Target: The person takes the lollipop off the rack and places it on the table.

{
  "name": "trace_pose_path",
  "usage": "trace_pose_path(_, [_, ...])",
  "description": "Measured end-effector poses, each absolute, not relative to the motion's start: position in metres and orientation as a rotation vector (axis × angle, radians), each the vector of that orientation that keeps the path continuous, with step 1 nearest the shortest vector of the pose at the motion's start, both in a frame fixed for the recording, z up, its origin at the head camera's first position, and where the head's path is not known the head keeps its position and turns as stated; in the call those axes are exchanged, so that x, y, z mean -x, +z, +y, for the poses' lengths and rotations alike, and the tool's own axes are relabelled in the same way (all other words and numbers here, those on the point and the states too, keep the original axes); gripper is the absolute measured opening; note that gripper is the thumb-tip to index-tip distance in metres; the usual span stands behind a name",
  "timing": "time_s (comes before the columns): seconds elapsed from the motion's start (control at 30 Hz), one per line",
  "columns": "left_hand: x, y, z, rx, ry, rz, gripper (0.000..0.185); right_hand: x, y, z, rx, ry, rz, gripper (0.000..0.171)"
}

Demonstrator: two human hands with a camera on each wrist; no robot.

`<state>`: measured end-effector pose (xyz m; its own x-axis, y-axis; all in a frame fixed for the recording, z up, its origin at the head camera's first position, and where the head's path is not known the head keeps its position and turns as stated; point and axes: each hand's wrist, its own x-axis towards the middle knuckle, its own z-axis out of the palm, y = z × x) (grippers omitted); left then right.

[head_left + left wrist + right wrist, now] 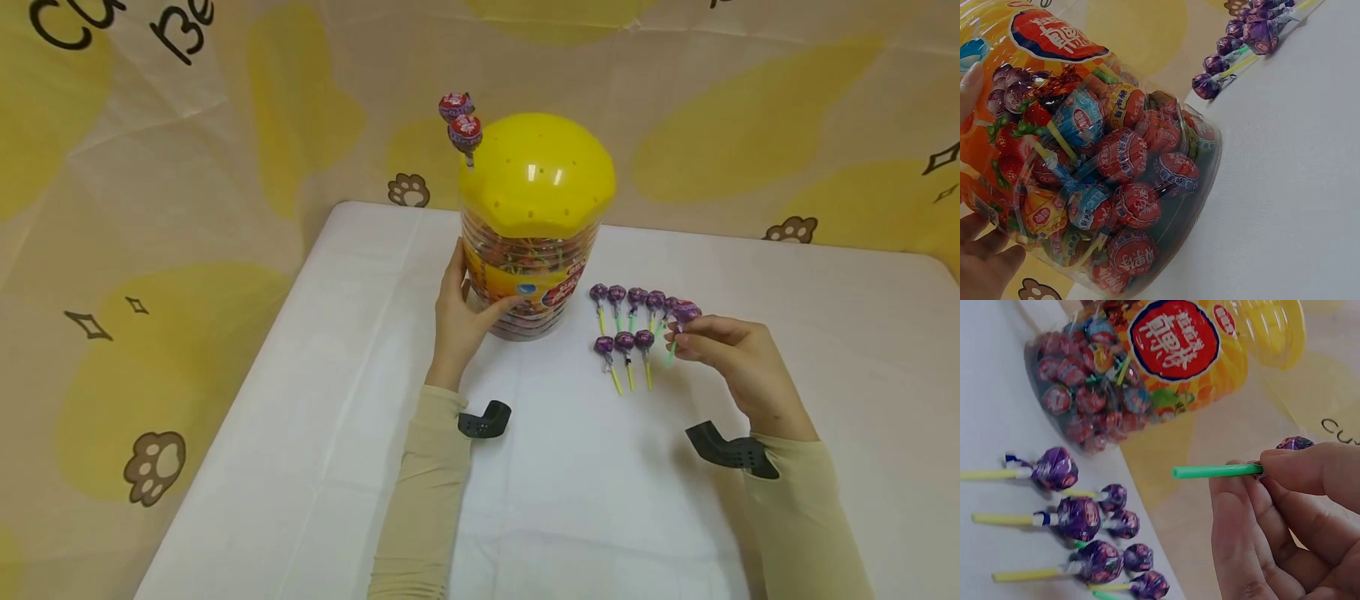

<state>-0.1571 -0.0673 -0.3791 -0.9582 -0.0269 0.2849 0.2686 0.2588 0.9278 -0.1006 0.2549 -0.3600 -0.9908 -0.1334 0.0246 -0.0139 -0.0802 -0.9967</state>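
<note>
While my left hand (459, 321) cups the lollipop jar (529, 275) at frame centre in the head view, thumb curled round its front, my right hand (738, 367) at right of centre pinches a purple lollipop (684, 314); its long axis runs diagonally, head upper right, green stick lower left. Loose purple lollipops (626, 321) lie in two rows between jar and right hand.

Left wrist view: fingertips (969, 87) touch the jar (1097, 162) at the left edge; the jar fills the left half.

Right wrist view: the green stick (1216, 470) lies nearly horizontal, free end pointing left, wrapped head at upper right behind my closed fingers (1310, 469).
</note>
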Motion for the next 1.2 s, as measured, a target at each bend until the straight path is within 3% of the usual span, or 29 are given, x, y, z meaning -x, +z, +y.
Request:
trace_pose_path(0.63, [0.160, -0.381, -0.068, 0.218, -1.774, -2.284, 0.100, 0.110, -0.395, 0.277, -0.042, -1.964, 2.071, 0.021])
trace_pose_path(0.8, [0.160, -0.382, -0.067, 0.219, -1.766, -2.286, 0.101, 0.113, -0.402, 0.280, -0.098, -1.814, 2.132, 0.011])
trace_pose_path(1.0, [0.160, -0.382, -0.067, 0.220, -1.783, -2.281, 0.099, 0.115, -0.408, 0.282, -0.112, -1.704, 2.165, 0.032])
trace_pose_path(1.2, [0.160, -0.381, -0.067, 0.207, -1.794, -2.284, 0.098, 0.115, -0.409, 0.283, -0.112, -1.708, 2.164, 0.030])
